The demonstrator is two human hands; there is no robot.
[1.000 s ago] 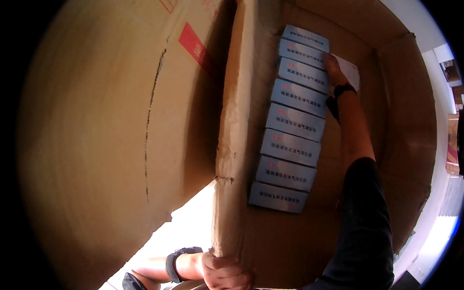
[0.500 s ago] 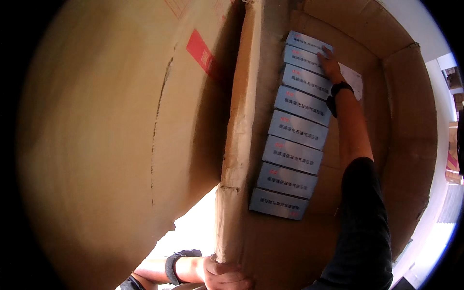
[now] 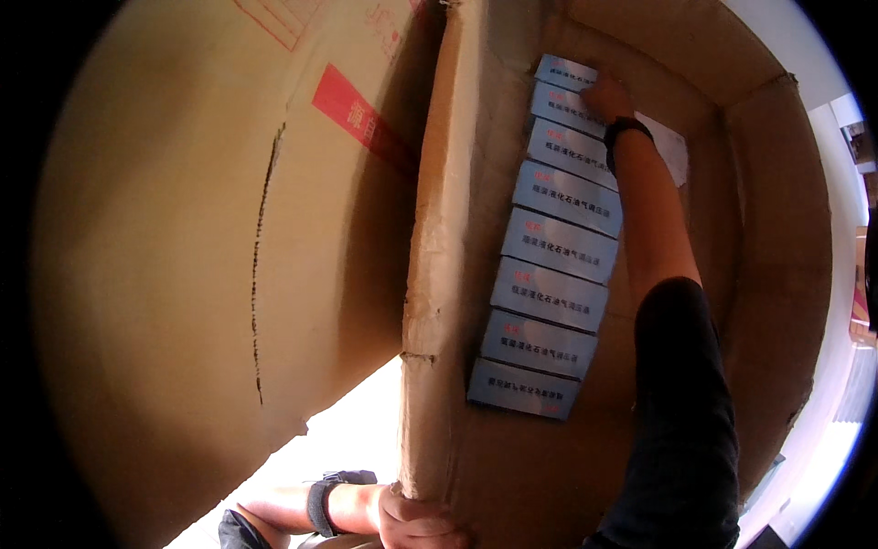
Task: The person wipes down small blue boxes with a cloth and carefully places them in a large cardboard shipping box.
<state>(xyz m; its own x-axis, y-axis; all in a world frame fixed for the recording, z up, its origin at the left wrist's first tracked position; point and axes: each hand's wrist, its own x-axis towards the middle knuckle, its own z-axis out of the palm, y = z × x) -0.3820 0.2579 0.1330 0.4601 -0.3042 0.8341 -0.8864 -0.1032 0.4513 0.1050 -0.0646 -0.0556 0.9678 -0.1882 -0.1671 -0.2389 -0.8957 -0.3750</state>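
A large brown cardboard carton (image 3: pixel 540 485) stands open in front of me. Inside it, several light-blue small boxes (image 3: pixel 554 240) with red and dark print lie in one row, running from near to far. My right hand (image 3: pixel 605 97) reaches deep into the carton, its fingers curled at the right end of the farthest blue box (image 3: pixel 563 71); the fingertips are partly hidden. A dark band circles that wrist. At the bottom, my left hand (image 3: pixel 421 523) is closed around the near end of the carton's left wall.
A big cardboard flap or panel (image 3: pixel 183 274) with a red printed strip fills the left side. A whitish sheet (image 3: pixel 666 151) lies in the carton to the right of my right wrist. Other cardboard boxes (image 3: pixel 860 284) stand beyond the carton at far right.
My right hand has shifted a little left along the farthest blue box, its fingers now more curled. The carton and flap sit slightly further left in view. My left hand keeps its hold.
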